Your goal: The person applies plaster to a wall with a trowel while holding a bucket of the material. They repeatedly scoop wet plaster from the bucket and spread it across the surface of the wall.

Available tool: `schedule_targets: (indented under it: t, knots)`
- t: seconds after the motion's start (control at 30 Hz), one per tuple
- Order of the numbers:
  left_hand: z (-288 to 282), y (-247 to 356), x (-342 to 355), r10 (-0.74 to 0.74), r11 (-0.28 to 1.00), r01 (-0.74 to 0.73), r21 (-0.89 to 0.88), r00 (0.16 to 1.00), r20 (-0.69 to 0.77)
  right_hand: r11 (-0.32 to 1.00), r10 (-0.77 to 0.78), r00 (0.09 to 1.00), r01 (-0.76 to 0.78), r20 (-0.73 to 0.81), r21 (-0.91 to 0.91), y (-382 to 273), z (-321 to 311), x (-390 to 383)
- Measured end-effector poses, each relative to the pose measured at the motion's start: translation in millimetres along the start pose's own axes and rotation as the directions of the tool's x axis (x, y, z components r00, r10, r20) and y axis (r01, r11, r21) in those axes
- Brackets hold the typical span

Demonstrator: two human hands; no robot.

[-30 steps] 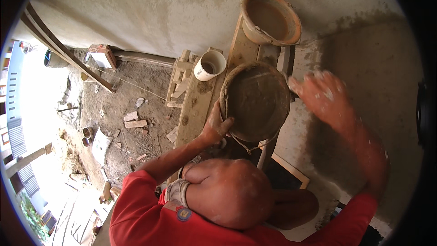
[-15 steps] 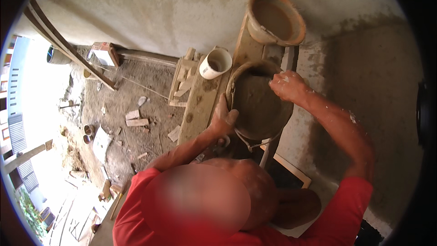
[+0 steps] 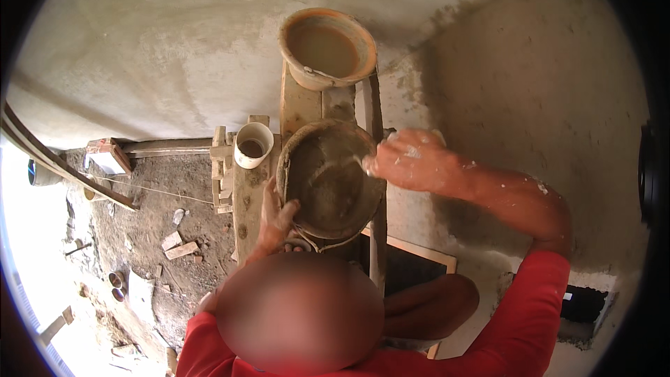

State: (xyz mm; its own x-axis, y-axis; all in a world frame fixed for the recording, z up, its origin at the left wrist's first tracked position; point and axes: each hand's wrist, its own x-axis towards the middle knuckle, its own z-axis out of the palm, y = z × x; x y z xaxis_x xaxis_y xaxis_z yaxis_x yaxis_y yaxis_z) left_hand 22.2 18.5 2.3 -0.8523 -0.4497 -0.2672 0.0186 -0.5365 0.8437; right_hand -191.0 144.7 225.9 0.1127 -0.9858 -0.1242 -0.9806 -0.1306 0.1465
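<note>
A bucket of grey wet mix (image 3: 324,174) rests on a wooden plank stand, a wire handle hanging at its near side. My left hand (image 3: 274,216) grips this bucket's left rim, thumb toward the inside. At the right rim, my right hand (image 3: 412,160), spotted with pale residue, is closed with its knuckles up; what it holds is mostly hidden under the fingers. A white cylindrical container (image 3: 253,146) with dark contents stands left of the bucket. Farther back, an orange-rimmed tub (image 3: 328,52) holds murky water.
A plastered wall (image 3: 174,42) rises behind the planks (image 3: 248,202). Long curved boards (image 3: 70,167) lean at left over dirt ground with brick pieces (image 3: 181,250) and scraps. A dark wood-framed panel (image 3: 408,272) lies below right, beside my bent leg (image 3: 433,307).
The view has shifted, so the stand appears lower and farther left. My right hand has come from outside the bucket to over its right rim. Marks in the wet mix look different.
</note>
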Motion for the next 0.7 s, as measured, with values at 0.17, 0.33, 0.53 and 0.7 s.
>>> schedule_targets:
  t: [0.17,0.33,0.53,0.7]
  knots:
    - [11,-19,-19,0.043,0.952,-0.043,0.303,0.999,0.006,0.973,0.201,0.972,-0.185,0.122,-0.136,10,71,21]
    - [-5,-12,12,0.111,0.896,-0.133,0.423,0.991,0.077,0.989,0.134,0.947,-0.145,0.293,0.018,8,116,26]
    - [-31,5,48,0.047,0.910,-0.092,0.404,0.992,0.121,0.996,-0.015,0.844,-0.033,0.536,0.079,-4,107,37]
    - [-34,0,34,-0.108,0.951,0.063,0.303,0.985,0.134,0.997,0.002,0.923,-0.034,0.385,0.076,-2,59,6]
